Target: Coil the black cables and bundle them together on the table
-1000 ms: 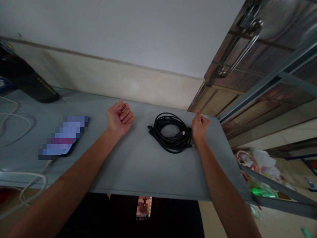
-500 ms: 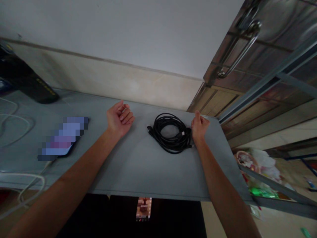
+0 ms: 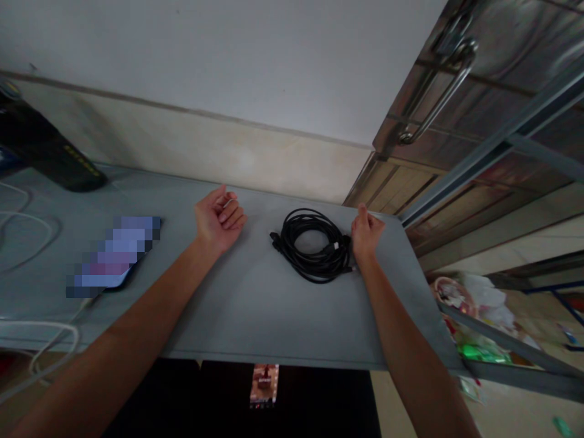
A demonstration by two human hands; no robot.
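A coil of black cable (image 3: 292, 258) lies on the grey table between my two hands, with its plugs showing at the sides. To its left, my left hand (image 3: 219, 220) rests on its side with the fingers curled in loosely and nothing seen in them. My right hand (image 3: 366, 234) is a loose fist beside the coil's right edge, thumb on top; no object shows in it. Whether the right hand touches the cable I cannot tell.
On the left lie a phone (image 3: 116, 252) with a blurred screen and a white cord (image 3: 68, 328). A dark bottle (image 3: 55, 149) stands behind it. A grey metal frame (image 3: 474, 164) rises at the right, near a door handle (image 3: 440, 100). Below, another lit phone (image 3: 264, 384) shows.
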